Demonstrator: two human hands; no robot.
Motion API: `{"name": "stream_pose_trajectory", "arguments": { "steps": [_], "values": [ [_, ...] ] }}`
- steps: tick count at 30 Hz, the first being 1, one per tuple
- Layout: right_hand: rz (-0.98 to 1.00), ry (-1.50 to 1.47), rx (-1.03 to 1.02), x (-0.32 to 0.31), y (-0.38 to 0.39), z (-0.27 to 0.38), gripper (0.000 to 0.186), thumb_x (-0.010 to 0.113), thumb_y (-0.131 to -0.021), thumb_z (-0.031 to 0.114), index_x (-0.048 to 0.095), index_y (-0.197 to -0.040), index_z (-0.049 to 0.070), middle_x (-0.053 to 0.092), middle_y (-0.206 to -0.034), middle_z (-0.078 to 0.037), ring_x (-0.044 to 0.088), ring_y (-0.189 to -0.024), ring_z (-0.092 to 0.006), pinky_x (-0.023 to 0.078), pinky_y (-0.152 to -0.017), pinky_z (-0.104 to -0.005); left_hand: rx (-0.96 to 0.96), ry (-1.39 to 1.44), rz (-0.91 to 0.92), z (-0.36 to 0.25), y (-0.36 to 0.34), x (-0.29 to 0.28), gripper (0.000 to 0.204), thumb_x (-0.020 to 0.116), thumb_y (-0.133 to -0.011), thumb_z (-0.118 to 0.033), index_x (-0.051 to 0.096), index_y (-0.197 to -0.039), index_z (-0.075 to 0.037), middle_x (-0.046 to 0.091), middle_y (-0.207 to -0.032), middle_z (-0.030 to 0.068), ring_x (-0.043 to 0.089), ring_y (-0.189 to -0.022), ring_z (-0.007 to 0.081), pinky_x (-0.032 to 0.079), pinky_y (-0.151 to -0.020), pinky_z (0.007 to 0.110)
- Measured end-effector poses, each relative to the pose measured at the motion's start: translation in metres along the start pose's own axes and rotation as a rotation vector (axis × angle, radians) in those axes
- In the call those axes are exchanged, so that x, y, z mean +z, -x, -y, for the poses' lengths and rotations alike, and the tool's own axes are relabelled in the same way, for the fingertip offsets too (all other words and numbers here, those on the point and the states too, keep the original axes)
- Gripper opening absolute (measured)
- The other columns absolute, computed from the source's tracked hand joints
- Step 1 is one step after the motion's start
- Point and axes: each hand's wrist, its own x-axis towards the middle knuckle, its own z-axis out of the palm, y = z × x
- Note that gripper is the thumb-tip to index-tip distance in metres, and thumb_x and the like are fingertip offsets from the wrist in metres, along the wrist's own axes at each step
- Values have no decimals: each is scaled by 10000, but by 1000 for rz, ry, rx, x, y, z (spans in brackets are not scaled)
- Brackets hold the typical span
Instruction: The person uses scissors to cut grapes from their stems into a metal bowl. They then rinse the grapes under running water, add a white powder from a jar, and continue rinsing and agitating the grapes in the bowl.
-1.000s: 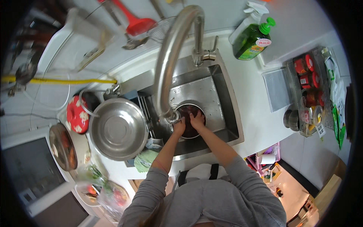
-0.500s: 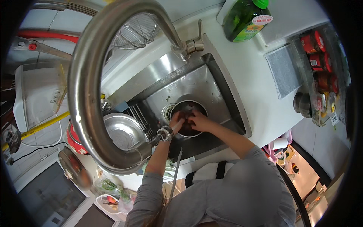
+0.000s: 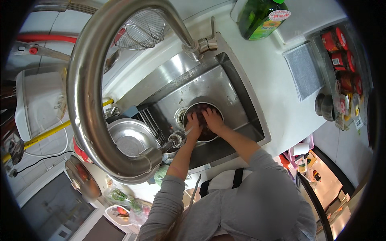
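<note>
Both hands are inside a round metal-rimmed bowl (image 3: 206, 141) standing in the stainless steel sink (image 3: 219, 86). Dark reddish contents (image 3: 200, 107) lie in it, too dim to name. My left hand (image 3: 194, 126) is on the left side of the bowl, fingers stretched forward over the contents. A thin stream of water from the faucet (image 3: 177, 138) reaches the left hand. My right hand (image 3: 213, 121) rests at the bowl's right side with its fingers spread on the contents. Neither hand visibly grips anything; the fingertips are partly lost against the dark contents.
The thick curved faucet neck (image 3: 86, 92) arches across the left. A metal basin (image 3: 130, 138) stands beside a rack (image 3: 149, 125) at the sink's left. At the back right are a green bottle (image 3: 260, 22), a grey cloth (image 3: 302, 70) and a tray of jars (image 3: 341, 76).
My fingers, curled and close together before, are now stretched and spread forward in the bowl. The whole view has shifted slightly.
</note>
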Motion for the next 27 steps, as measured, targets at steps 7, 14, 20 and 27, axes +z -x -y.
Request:
{"name": "stream_pose_trajectory", "arguments": {
  "steps": [7,14,20,27],
  "values": [
    [-157,-373,-12,-28,-1,-2,529,610,-758,132,436,-1251,48,447,-1220,-215,482,-1080,-388,436,-891,-448,116,339,-175,24,-2,-5,520,572,-811,-94,381,-1283,9,498,-1216,232,516,-1096,364,395,-946,408],
    [110,-282,38,4,-33,-2,389,609,-774,287,550,-1058,27,543,-1107,-210,514,-1032,-388,429,-887,-439,-87,543,33,39,-30,22,364,455,-903,-166,440,-1221,10,548,-1143,190,519,-1085,318,370,-965,360],
    [226,253,-409,-33,36,-7,390,603,-774,268,585,-1126,101,400,-1310,-190,332,-1250,-379,369,-946,-520,449,-194,277,10,21,-32,493,613,-770,-230,467,-1196,-30,404,-1274,249,353,-1232,390,373,-962,449],
    [-84,410,-201,30,1,1,432,517,-805,140,467,-1232,112,368,-1325,-171,392,-1195,-369,449,-860,-467,230,-590,-273,22,8,49,696,700,-694,-194,388,-1303,-70,281,-1362,241,348,-1214,440,386,-967,464]
  ]
}}
